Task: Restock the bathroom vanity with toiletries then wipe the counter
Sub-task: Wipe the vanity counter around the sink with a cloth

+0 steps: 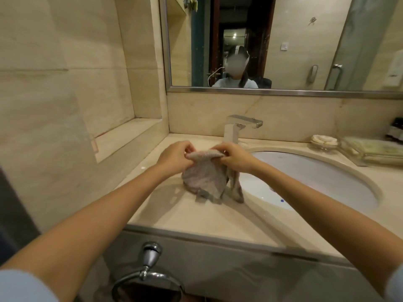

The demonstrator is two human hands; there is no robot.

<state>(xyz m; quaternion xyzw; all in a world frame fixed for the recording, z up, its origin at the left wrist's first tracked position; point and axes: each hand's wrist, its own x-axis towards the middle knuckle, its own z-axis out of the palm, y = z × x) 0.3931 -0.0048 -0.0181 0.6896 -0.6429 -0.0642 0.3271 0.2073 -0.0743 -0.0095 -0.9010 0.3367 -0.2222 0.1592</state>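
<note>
Left hand [176,156] and right hand [234,158] pinch the cloth's [204,177] top edge; it hangs downward

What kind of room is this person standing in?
A bathroom, perhaps a hotel's: an oval sink set in a stone counter, a chrome tap behind it, and a wide mirror on the wall above.

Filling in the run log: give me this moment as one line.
step: wipe prep | left hand: pinches cloth top | right hand: pinches cloth top | cloth: lower end on counter by sink
</note>
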